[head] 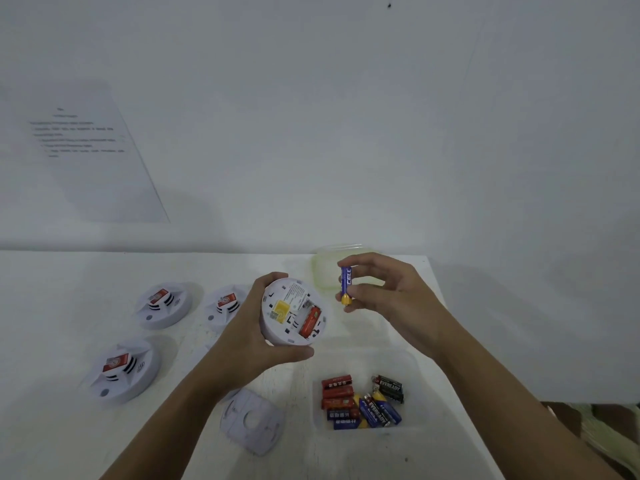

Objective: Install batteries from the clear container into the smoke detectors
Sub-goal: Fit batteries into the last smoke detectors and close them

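Above the table's [62,445] middle, the left hand [249,337] grips a detector [292,311] around its rim, underside up; a red cell [309,322] already sits in the open bay, the slot beside it vacant; right hand [388,292] just beside, to the right, pinching a blue battery [345,284] upright between thumb and fingers, yellow end down, apart from the detector.

Container [346,362] lies on the table below the right hand, near the table's right edge, holding loose batteries [363,401], red, blue and black; greenish lid [320,271] behind the right hand at the far edge; back plate [252,424] flat beneath the left forearm; three spare detectors [162,304] face up to the left, well apart from the hands; bare tabletop at near left.

Writing: "CELL" on the held battery; "EVEREADY" on black ones in the container; printed sheet [86,150] on the wall, text too blurred to read.
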### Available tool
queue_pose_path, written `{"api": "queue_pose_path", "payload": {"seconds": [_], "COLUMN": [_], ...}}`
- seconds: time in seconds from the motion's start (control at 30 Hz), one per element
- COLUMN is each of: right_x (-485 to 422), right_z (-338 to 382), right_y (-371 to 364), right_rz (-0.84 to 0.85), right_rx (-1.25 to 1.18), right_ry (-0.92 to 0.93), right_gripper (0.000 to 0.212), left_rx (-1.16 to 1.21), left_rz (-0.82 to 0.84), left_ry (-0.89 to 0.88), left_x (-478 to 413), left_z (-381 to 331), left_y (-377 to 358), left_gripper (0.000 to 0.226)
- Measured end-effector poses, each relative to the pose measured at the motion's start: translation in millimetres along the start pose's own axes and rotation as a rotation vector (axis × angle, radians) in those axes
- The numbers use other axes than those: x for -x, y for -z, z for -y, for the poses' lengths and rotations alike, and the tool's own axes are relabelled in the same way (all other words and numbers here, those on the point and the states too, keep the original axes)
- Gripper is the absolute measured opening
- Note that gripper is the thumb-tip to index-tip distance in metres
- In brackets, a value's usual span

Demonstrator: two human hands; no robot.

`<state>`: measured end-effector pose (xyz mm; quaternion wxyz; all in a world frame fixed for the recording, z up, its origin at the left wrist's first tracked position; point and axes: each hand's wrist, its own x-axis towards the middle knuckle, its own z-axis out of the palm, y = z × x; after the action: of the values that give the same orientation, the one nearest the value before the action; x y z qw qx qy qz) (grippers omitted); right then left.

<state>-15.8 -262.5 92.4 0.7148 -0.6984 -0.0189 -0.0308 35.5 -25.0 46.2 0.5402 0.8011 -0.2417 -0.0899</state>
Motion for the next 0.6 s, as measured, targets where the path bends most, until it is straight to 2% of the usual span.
{"api": "queue_pose_path", "payload": {"seconds": [0.17, 0.3, 0.43, 0.6], "right_x": [5.1, 5.1, 7.0, 8.4], "right_z": [2.7, -5.1, -12.1, -20.0], "right_y": [-20.0, -27.2, -28.4, -39.3], "right_rz": [-0.067, -0.060, -0.038, 0.001], "right_rx": [0.049, 0.361, 0.610, 0.587], "right_ry": [0.029, 0.109, 0.169, 0.219], "right_gripper": [0.027, 0.013, 0.016, 0.010], "left_rx": [0.010, 0.033, 0.043, 0.041], "left_rz": [0.006, 0.002, 0.006, 0.009], "left_ry": [0.004, 0.019, 0.041, 0.016], "left_x": [2.8, 5.3, 5.7, 8.6], "left_z": [-5.0, -2.6, -1.2, -3.9], "left_y": [-5.8, -9.6, -8.3, -7.9], "left_gripper": [0.095, 0.094, 0.096, 0.095]}}
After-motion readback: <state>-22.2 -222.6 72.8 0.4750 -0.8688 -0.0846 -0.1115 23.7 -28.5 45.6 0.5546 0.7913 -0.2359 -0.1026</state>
